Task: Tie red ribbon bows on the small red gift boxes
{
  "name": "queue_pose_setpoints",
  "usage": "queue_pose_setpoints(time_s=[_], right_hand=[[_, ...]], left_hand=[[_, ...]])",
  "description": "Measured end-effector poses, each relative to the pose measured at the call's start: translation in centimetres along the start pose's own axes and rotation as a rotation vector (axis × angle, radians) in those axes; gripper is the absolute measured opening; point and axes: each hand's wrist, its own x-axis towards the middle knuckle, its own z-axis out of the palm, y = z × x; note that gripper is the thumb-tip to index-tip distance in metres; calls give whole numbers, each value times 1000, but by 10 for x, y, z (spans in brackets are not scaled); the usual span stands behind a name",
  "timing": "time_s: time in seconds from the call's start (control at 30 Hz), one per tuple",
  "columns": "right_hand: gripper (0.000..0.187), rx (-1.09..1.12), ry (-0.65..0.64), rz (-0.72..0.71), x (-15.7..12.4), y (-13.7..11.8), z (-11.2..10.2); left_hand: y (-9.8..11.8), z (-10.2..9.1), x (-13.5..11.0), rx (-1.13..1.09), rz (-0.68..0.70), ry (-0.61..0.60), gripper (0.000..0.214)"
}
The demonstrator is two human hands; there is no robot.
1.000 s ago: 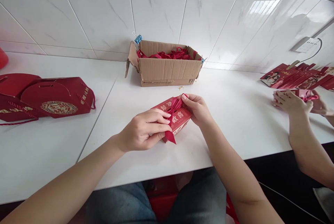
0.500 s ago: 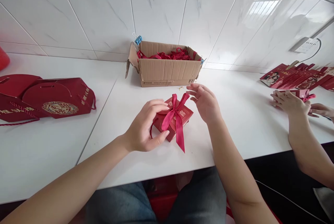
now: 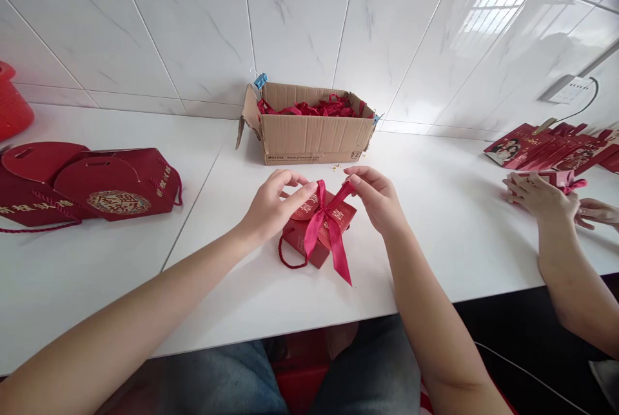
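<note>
A small dark-red gift box (image 3: 300,234) with gold lettering lies on the white table in front of me. Tied across its top is a crimson ribbon bow (image 3: 325,216), with two loops pointing away from me and two tails hanging toward me. My left hand (image 3: 276,205) has thumb and fingertips drawn together at the left loop. On the other side, my right hand (image 3: 376,199) pinches the right loop between thumb and finger. A twisted red cord handle (image 3: 291,265) sticks out at the box's lower left.
Behind the gift box stands a cardboard box (image 3: 314,138) full of red ribbons. Larger red boxes (image 3: 116,186) with cords are on the left, near a red plastic container (image 3: 12,106). At right, a co-worker's hands (image 3: 544,196) touch another red box, before a row of red bags (image 3: 532,144).
My left hand has moved from the box's left side up to the left loop. My right fingers have come in from beside the bow and closed on the right loop.
</note>
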Motion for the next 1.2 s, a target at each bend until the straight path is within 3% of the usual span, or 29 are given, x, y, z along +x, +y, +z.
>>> queue_pose_setpoints(time_s=[0.1, 0.23, 0.57, 0.73, 0.93, 1.07, 1.2], right_hand=[[26, -36, -107, 85, -1, -2, -1], [21, -17, -180, 146, 1, -2, -3], [21, 0, 144, 58, 5, 11, 9], [23, -11, 220, 64, 5, 15, 12], [38, -2, 431, 67, 9, 15, 5], [46, -12, 280, 129, 9, 15, 7], [40, -72, 102, 160, 4, 14, 15]], left_hand=[[5, 6, 13, -45, -54, -82, 36], [-1, 10, 18, -181, 27, -61, 24], [-27, 6, 29, -338, -32, 79, 22], [-31, 10, 26, -330, -30, 105, 25], [-36, 5, 33, -348, -59, 165, 27], [-35, 1, 37, -394, -74, 43, 41], [-23, 0, 35, -364, -91, -119, 42]])
